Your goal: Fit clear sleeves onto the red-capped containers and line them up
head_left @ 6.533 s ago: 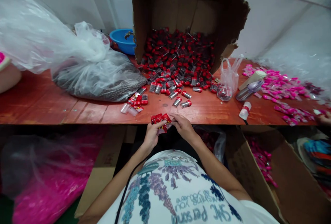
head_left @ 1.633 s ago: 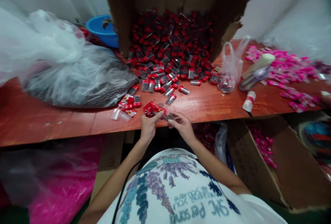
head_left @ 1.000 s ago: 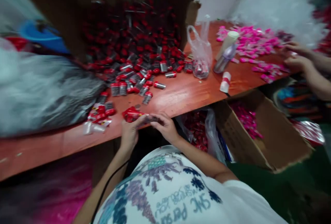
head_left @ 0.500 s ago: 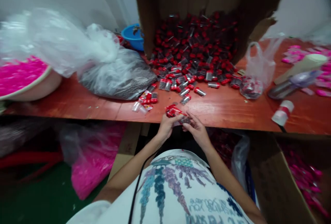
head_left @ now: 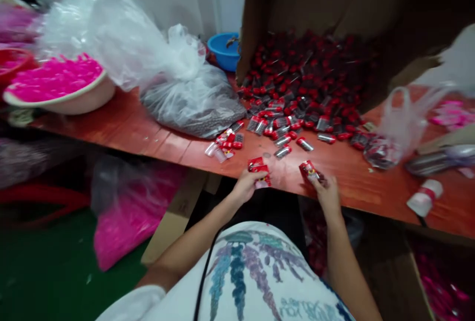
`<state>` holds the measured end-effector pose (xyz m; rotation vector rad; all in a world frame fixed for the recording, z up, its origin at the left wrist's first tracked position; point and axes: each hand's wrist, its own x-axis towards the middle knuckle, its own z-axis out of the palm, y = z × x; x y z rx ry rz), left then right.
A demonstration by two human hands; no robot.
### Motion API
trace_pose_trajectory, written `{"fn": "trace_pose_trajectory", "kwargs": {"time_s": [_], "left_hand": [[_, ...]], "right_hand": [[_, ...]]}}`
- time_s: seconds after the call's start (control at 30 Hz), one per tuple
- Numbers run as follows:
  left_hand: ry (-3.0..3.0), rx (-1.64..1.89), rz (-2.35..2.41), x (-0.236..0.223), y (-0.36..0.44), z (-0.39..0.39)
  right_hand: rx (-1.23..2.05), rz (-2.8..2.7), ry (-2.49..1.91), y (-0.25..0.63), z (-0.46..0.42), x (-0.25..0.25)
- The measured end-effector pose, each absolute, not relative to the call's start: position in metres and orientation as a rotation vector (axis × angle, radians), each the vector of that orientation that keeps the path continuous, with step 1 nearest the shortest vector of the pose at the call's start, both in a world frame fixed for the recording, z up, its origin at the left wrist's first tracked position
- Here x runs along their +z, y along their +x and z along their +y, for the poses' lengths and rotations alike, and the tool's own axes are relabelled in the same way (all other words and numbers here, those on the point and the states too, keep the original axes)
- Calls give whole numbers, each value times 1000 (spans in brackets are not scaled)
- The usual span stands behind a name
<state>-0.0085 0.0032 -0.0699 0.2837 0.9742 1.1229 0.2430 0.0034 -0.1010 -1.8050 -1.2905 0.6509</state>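
My left hand pinches red printed packets with a clear lower part, just over the table's front edge. To the right and apart from it, my right hand grips another red printed packet; dark bits show by its fingers, too blurred to make out. A small group of red and clear pieces lies on the table beyond my left hand. Past both hands, several small clear containers with red ends and dark contents lie loose before a large heap of the same kind.
The heap spills from a big cardboard box. Left of it sit a tied clear bag of dark grains, a blue bowl and a white basin of pink pieces. On the right are a plastic bag and a white roll.
My hands were together over the packets and have moved apart, the right one going right with a packet. The view has turned to the left.
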Motion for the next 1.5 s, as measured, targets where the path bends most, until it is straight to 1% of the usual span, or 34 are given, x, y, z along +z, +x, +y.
{"fn": "trace_pose_trajectory", "kwargs": {"time_s": [0.03,0.1,0.13,0.23,0.27,0.4,0.6,0.77,0.87,0.97,1.07,1.17,1.23,1.4,1.5], "left_hand": [[291,1144,997,-71,-10,6],[328,1158,1018,-72,-9,11],[343,1161,1019,-71,-6,14],[381,1191,1007,-68,3,20],[403,1184,1005,-66,5,22],[432,1228,1019,-56,3,29],[507,1239,1011,-58,-12,29],[397,1304,1066,-64,-9,31],[299,1315,1065,-66,-7,34],[186,1349,1061,-68,-8,38],[67,1347,1099,-68,-12,43],[12,1326,1080,-68,-13,46],[-4,1312,1066,-69,-13,48],[-54,1310,1065,-70,-15,51],[-83,1325,1047,-71,-15,54]], "right_hand": [[544,-1276,-1864,246,6,-98],[483,-1231,-1881,235,10,-90],[529,-1235,-1798,222,10,-85],[930,-1435,-1430,169,11,-73],[1015,-1486,-1320,152,12,-70],[972,-1503,-1182,122,21,-66],[883,-1858,-1230,132,37,-62],[789,-2028,-1327,129,40,-57],[857,-2032,-1350,131,43,-60],[879,-1910,-1386,138,54,-68],[637,-1788,-1639,146,72,-74],[443,-1882,-1878,143,83,-75],[378,-1946,-1937,138,82,-76],[297,-1992,-1828,136,61,-85],[472,-1887,-1651,144,45,-88]]}}
